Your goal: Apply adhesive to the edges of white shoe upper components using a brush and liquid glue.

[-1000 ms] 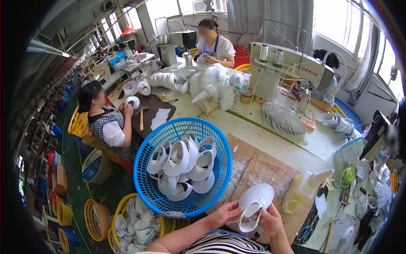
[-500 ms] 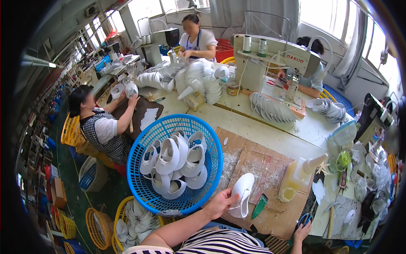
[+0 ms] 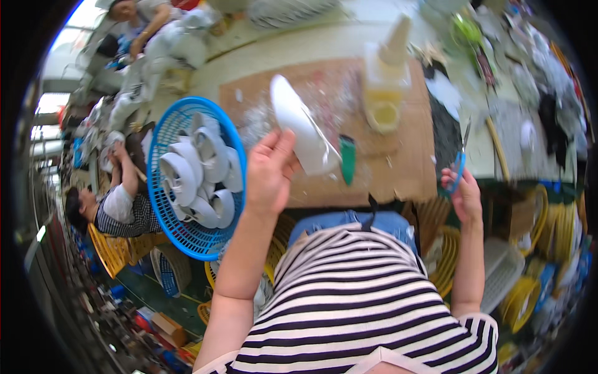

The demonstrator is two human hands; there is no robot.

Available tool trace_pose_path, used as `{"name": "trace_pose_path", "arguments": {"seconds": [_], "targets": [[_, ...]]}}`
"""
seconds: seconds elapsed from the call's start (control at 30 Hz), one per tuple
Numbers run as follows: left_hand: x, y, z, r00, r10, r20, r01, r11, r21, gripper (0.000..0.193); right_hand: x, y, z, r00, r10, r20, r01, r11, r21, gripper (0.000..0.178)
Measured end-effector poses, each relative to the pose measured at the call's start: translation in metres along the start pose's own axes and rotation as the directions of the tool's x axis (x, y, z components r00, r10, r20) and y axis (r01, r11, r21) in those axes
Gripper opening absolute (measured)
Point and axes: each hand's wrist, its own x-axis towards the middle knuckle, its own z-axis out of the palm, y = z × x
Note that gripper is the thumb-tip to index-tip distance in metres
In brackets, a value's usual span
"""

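My left hand (image 3: 271, 171) grips a white shoe upper (image 3: 303, 129) by its side, fingers and thumb closed on it. The upper is tilted above a worn brown cardboard sheet (image 3: 402, 165). Just beside its lower end a green-handled tool (image 3: 347, 163) lies on the cardboard. Off the cardboard's right side, my right hand (image 3: 466, 194) is closed round the blue handles of a pair of scissors (image 3: 460, 167), blades pointing up and away from me. To the left of my left hand stands a blue plastic basket (image 3: 236, 138) holding several white shoe uppers (image 3: 187, 168).
A glue bottle (image 3: 385, 90) with yellowish contents and a long spout stands on the cardboard. A wooden-handled tool (image 3: 496, 146) lies at the right. Two co-workers (image 3: 121, 193) sit to the left and far left. Yellow baskets (image 3: 109, 249) stand on the floor.
My view has tipped down and turned. My left hand holds the shoe upper higher, nearer the cardboard's middle. My right hand, with the scissors, has come up beside the table edge.
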Motion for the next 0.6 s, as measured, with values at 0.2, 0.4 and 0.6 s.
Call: {"name": "trace_pose_path", "arguments": {"seconds": [0.2, 0.4, 0.6], "targets": [[0.017, -0.03, 0.054, 0.992, -0.104, 0.076, 0.097, 0.991, 0.092, 0.018, -0.068, -0.017, 0.042, 0.829, -0.506, 0.239, 0.53, 0.575, -0.623, 0.035], [0.011, -0.063, 0.089, 0.959, -0.226, 0.171, 0.201, 0.968, 0.15, 0.023, -0.086, -0.013, 0.021, 0.724, -0.604, 0.334, 0.559, 0.229, -0.797, 0.046], [0.001, -0.091, 0.117, 0.904, -0.363, 0.227, 0.314, 0.923, 0.224, 0.025, -0.102, 0.005, 0.003, 0.76, -0.627, 0.172, 0.403, 0.247, -0.881, 0.041]]}}
